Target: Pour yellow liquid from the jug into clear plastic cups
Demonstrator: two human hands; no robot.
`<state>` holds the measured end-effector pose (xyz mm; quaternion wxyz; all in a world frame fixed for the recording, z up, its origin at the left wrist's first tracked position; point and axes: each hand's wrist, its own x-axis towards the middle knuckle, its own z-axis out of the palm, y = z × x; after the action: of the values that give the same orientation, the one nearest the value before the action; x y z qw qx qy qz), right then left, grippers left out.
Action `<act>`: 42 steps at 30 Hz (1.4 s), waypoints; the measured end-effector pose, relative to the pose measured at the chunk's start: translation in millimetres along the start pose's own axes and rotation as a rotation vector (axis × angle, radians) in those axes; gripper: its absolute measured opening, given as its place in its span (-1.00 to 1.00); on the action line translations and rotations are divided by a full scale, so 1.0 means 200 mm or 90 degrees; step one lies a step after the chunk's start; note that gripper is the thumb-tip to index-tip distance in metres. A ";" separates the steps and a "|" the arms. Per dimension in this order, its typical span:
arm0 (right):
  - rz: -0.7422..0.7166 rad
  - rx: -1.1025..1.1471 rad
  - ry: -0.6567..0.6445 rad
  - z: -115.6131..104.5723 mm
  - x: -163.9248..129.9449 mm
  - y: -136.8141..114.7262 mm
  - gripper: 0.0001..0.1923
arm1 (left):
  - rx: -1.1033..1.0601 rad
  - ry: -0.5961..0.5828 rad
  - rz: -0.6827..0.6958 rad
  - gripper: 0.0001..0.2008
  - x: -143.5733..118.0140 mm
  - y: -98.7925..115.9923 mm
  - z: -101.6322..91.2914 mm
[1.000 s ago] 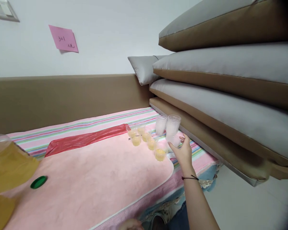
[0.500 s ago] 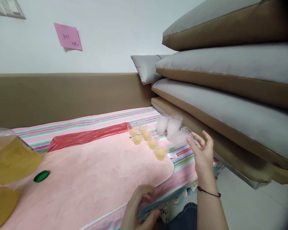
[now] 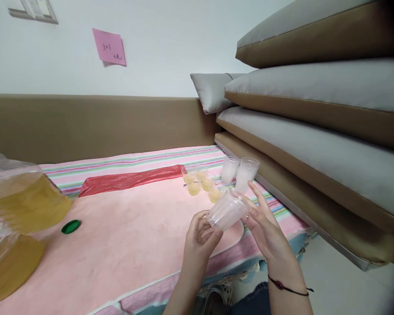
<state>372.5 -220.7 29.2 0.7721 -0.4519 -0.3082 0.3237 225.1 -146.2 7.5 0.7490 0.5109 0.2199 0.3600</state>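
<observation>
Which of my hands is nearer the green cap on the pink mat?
Left. Your left hand is to the right of the green cap, at one end of the clear plastic cup; your right hand is farther right, at its other end.

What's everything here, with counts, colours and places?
Mat: one, pink, centre
Cloth: one, striped, under mat
Held cup: one or nested, clear, centre
Filled cups: at least five, yellowish, mat's far corner
Cup stacks: two, clear, right of those
Bottles: two, yellow contents, left
Cap: one, green, on mat
Plastic: one, red, mat's far edge
Note: one, pink, on wall
Switch: one, white, wall
Backrest: one, brown, back
Cushions: four, grey and brown, right
Pillow: one, grey, corner
Bracelet: one, dark, right
Left hand: one, centre
Right hand: one, right
</observation>
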 end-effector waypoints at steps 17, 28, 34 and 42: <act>-0.031 -0.026 0.079 0.17 0.05 0.13 -0.19 | -0.096 0.305 -0.037 -0.42 -0.38 -0.03 -0.47; 0.039 -0.282 -0.196 0.54 -0.01 0.48 -0.24 | -0.187 0.499 -0.066 -0.40 -0.95 -0.04 -0.86; 0.054 -0.348 -0.249 0.53 -0.05 0.55 -0.20 | -0.179 0.466 -0.057 -0.35 -0.99 -0.02 -0.86; 0.053 -0.207 -0.201 0.49 -0.04 0.44 -0.21 | -0.162 0.391 -0.036 -0.38 -0.94 0.02 -0.74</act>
<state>272.7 -145.4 -11.8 0.6172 -0.5267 -0.4542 0.3680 0.0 -200.1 -53.0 0.7154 0.2746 0.4028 0.5006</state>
